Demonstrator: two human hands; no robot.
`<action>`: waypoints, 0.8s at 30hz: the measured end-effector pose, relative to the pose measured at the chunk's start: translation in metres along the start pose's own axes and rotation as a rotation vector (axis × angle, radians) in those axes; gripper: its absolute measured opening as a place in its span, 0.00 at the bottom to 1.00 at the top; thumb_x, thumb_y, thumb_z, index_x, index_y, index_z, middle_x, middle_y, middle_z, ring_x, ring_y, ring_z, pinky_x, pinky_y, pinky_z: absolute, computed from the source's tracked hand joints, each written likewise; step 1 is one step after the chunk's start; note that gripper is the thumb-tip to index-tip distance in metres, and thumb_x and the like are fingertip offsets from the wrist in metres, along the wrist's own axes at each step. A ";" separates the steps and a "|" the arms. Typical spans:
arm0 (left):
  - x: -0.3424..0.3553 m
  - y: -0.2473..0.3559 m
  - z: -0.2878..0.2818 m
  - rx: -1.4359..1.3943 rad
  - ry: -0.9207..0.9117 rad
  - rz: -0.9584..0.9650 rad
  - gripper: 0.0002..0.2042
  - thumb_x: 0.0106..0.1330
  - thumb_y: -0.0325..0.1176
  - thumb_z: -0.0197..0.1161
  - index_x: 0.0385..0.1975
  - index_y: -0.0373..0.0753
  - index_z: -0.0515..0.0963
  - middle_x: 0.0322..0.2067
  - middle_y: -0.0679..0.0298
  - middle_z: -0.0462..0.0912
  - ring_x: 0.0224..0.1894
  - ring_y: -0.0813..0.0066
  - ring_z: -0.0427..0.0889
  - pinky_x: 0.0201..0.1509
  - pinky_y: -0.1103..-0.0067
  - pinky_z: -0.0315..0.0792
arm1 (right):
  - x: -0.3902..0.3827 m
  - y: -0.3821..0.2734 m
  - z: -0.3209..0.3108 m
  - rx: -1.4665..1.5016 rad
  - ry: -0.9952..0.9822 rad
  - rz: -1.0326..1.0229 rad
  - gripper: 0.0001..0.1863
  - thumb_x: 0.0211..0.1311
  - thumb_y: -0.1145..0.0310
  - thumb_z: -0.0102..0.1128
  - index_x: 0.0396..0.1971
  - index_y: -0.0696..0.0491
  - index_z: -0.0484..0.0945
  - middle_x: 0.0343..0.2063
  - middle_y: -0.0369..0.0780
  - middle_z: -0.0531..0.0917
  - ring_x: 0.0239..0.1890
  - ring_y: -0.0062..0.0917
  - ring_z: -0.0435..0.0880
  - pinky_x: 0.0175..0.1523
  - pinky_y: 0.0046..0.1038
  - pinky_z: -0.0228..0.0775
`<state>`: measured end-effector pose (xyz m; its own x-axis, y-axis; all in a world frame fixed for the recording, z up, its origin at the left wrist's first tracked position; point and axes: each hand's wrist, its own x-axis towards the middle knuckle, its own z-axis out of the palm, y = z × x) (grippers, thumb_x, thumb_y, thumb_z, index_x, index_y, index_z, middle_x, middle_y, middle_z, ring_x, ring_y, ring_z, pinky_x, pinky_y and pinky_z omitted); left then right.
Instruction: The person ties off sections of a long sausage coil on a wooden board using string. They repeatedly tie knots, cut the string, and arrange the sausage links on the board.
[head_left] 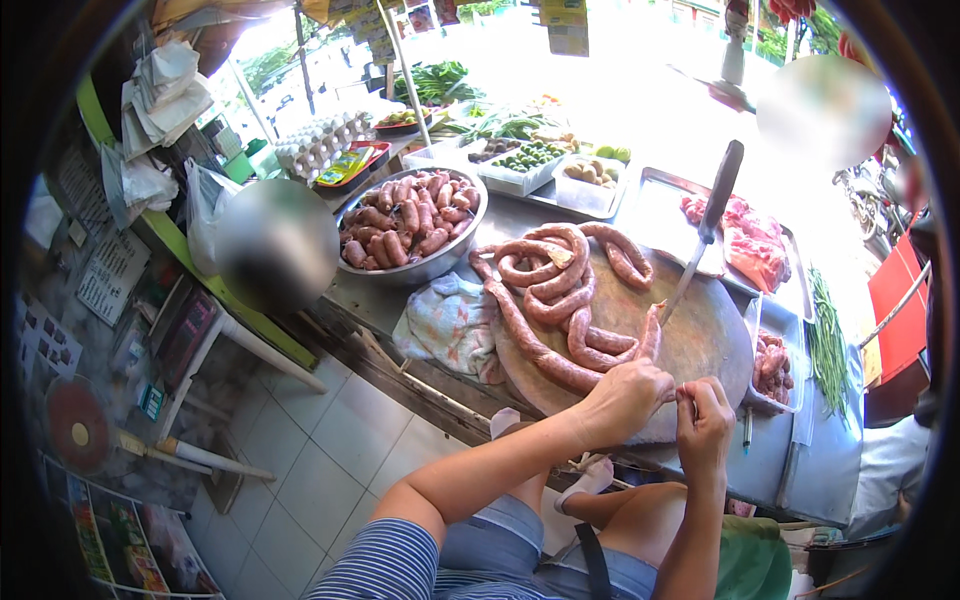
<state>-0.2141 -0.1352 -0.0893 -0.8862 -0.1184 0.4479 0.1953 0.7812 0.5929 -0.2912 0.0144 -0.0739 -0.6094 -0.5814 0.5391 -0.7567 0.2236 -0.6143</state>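
Observation:
A long coiled sausage (540,340) lies on a round wooden board (715,370). My left hand (635,395) is closed on the raised end of the sausage, near the board's front edge. My right hand (705,420) pinches something thin and pale beside it, possibly casing or string; it is too small to make out. A knife (717,192) with a dark handle stands upright at the board's back right, just behind the held end. A crumpled patterned cloth (440,320) lies at the board's left.
A bowl of short sausages (410,215) stands back left, trays of produce (530,165) behind. Raw meat (750,245), a sausage container (775,355) and long green beans (830,340) lie right. Two blurred patches, a white chair (270,350) at left, someone's sleeve (885,470) at far right.

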 end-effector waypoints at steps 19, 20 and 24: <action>-0.023 -0.007 0.060 -0.817 0.004 -0.407 0.07 0.72 0.27 0.57 0.33 0.35 0.80 0.17 0.73 0.71 0.19 0.88 0.66 0.23 0.87 0.59 | -0.002 0.098 0.055 0.370 0.368 0.511 0.05 0.66 0.73 0.61 0.34 0.59 0.83 0.35 0.36 0.82 0.36 0.20 0.81 0.44 0.23 0.75; -0.025 -0.009 0.059 -0.833 0.002 -0.408 0.07 0.72 0.27 0.57 0.33 0.35 0.80 0.17 0.73 0.72 0.19 0.88 0.66 0.23 0.87 0.58 | -0.005 0.097 0.056 0.257 0.436 0.321 0.04 0.62 0.75 0.63 0.32 0.61 0.82 0.35 0.41 0.82 0.38 0.25 0.82 0.45 0.26 0.75; -0.025 -0.014 0.059 -0.842 -0.020 -0.377 0.08 0.73 0.28 0.56 0.32 0.36 0.81 0.17 0.76 0.70 0.18 0.90 0.64 0.22 0.88 0.56 | -0.008 0.091 0.056 0.214 0.473 0.263 0.04 0.61 0.76 0.62 0.29 0.61 0.81 0.36 0.46 0.82 0.41 0.33 0.82 0.48 0.30 0.73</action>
<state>-0.2192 -0.1068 -0.1488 -0.9588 -0.2578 0.1190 0.1263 -0.0117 0.9919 -0.3419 -0.0040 -0.1666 -0.8474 -0.1038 0.5208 -0.5305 0.1213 -0.8390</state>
